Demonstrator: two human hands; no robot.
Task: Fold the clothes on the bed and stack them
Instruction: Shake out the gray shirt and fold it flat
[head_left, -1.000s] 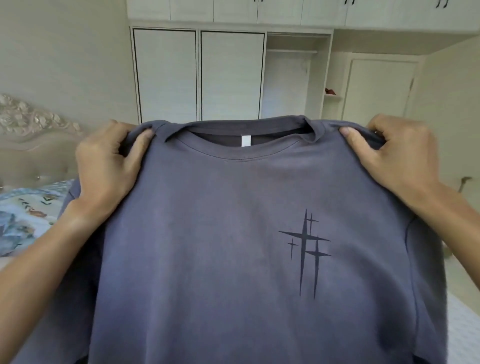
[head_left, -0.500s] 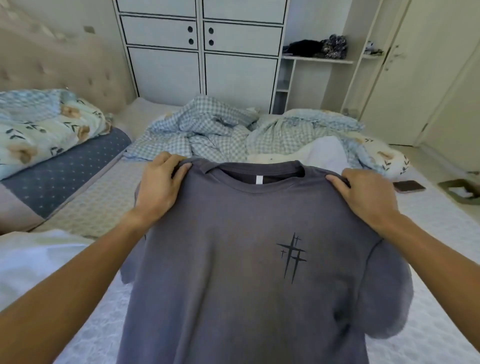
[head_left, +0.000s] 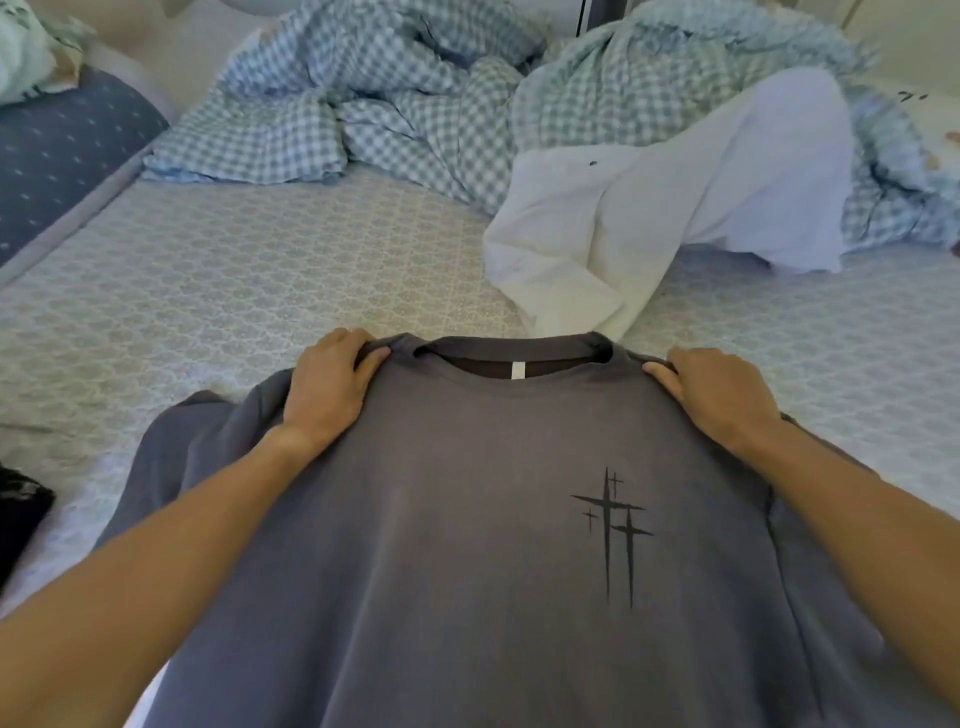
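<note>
While soft grey T-shirt (head_left: 467, 545) is being held by shoulders, fabric is being pinched by left hand (head_left: 328, 391) and right hand (head_left: 714, 397) over patterned bed (head_left: 260, 280); crumpled white garment (head_left: 649, 228) lying near far edge.

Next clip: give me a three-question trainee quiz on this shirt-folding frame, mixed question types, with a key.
1. True or false: the grey T-shirt lies with its print facing up.
2. Where does each hand grip it? A) hem B) shoulders beside the collar C) sleeve cuffs
3. Fill in: the white garment lies beyond the collar, partly on the ____ blanket.

Key: 1 true. 2 B: left hand and right hand each pinch a shoulder. 3 checked.
</note>
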